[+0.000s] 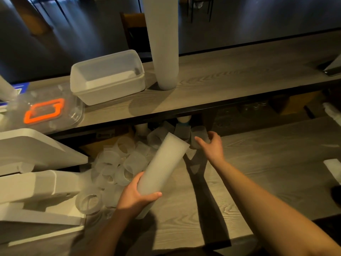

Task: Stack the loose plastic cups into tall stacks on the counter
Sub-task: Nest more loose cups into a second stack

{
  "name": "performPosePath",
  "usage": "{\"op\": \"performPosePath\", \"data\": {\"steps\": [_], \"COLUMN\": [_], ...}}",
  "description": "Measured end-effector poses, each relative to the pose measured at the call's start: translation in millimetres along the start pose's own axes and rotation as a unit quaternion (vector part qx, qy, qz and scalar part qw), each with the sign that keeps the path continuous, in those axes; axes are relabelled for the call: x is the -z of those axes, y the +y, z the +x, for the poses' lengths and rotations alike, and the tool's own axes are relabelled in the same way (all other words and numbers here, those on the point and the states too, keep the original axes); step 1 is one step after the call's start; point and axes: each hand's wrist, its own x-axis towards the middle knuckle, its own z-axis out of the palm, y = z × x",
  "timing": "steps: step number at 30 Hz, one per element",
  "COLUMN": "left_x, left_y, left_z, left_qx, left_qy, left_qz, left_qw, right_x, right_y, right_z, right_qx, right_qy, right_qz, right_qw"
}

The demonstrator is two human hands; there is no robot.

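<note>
My left hand (136, 195) grips the lower end of a short stack of frosted plastic cups (163, 163), which tilts up and to the right with its open end toward the back. My right hand (212, 145) reaches to a loose cup (198, 134) under the shelf edge, fingers curled around it. A heap of several loose frosted cups (118, 163) lies on the lower counter to the left of the held stack. A very tall stack of cups (164, 43) stands upright on the raised shelf (239, 80) and runs out of the top of the view.
On the raised shelf sit a white plastic tub (108, 76) and a clear lid with an orange seal (44, 110). White foam blocks (33, 182) crowd the left side. A dark object (332, 69) lies at the shelf's far right. The wood-grain lower counter (267, 172) extends right.
</note>
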Motion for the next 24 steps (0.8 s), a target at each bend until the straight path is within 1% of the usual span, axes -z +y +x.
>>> {"op": "performPosePath", "data": {"steps": [4,8,11,13,15,18,22,24], "left_x": [0,2,3,4,5,6,7,6], "left_y": [2,4,7,8,11,12,9,11], "left_z": [2,8,8,9,10,13,14,14], "left_qx": [0.019,0.029,0.014,-0.003,-0.009,-0.012,-0.012,0.003], "left_qy": [-0.004,-0.003,0.008,0.013,0.018,0.023,0.019,0.014], "left_qz": [-0.019,-0.025,0.031,0.082,0.105,0.110,0.094,0.053], "left_qw": [1.000,0.999,0.999,0.997,0.994,0.994,0.995,0.998], "right_x": [-11,-22,-27,-30,-34,-37,-35,-28], "right_y": [8,10,11,11,11,17,25,27], "right_z": [28,48,53,53,48,37,14,5], "right_qx": [-0.034,-0.064,-0.068,-0.073,-0.068,-0.070,-0.105,-0.104], "right_qy": [0.010,-0.002,-0.006,0.001,0.013,0.018,0.021,0.030], "right_qz": [-0.055,-0.094,-0.128,-0.141,-0.145,-0.118,-0.008,0.046], "right_qw": [0.998,0.994,0.989,0.987,0.987,0.990,0.994,0.993]}}
